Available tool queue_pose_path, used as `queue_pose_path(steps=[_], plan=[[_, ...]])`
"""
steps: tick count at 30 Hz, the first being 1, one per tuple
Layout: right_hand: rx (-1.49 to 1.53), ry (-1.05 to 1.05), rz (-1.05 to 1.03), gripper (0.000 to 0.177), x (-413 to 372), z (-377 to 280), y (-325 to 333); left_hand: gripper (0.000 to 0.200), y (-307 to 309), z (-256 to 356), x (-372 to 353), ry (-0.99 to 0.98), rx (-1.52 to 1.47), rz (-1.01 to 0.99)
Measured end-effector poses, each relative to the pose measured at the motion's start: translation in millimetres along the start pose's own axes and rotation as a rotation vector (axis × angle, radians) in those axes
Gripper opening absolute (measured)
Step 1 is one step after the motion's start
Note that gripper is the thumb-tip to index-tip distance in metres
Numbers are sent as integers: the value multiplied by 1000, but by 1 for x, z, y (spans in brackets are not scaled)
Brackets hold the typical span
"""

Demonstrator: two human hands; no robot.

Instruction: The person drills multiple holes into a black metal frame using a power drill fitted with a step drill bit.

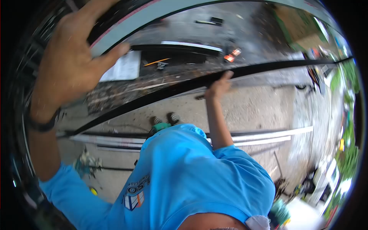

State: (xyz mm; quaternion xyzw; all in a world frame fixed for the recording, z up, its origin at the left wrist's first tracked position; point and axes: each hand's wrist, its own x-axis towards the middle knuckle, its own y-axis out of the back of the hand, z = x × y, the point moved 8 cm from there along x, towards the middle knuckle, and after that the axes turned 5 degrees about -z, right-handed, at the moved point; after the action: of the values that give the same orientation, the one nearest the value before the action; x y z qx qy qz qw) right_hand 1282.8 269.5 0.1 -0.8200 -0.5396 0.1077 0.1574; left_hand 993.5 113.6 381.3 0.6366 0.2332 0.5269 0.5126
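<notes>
My left hand [67, 61] is raised close to the camera at the upper left, slightly blurred. Its thumb and fingers go round a long bar [153, 14] with a pale blue face, a pink line and black edges; the fingertips are cut off by the frame. The bar runs across the top of the view. Lower and further right, my right hand [217, 89] grips a long black bar [165, 92] near its middle, thumb on top. This black bar slants from the lower left up to the right, in front of the dark workbench [115, 94].
On the bench lie a white paper [126, 67], a pencil [157, 62], small metal pieces [162, 66] and an orange-and-black object [232, 55]. Long white bars [264, 137] stretch behind my body. A brown box [301, 28] stands upper right, a white vehicle [324, 184] lower right.
</notes>
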Motion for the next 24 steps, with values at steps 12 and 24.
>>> queue_pose_path(steps=[12,24], plan=[[-215,-619,-203,53,-4,215,49,54,-138,-5,64,62,-5,-370],[-572,666,-340,27,55,-134,9,56,-165,-31,38,34,16,-209]])
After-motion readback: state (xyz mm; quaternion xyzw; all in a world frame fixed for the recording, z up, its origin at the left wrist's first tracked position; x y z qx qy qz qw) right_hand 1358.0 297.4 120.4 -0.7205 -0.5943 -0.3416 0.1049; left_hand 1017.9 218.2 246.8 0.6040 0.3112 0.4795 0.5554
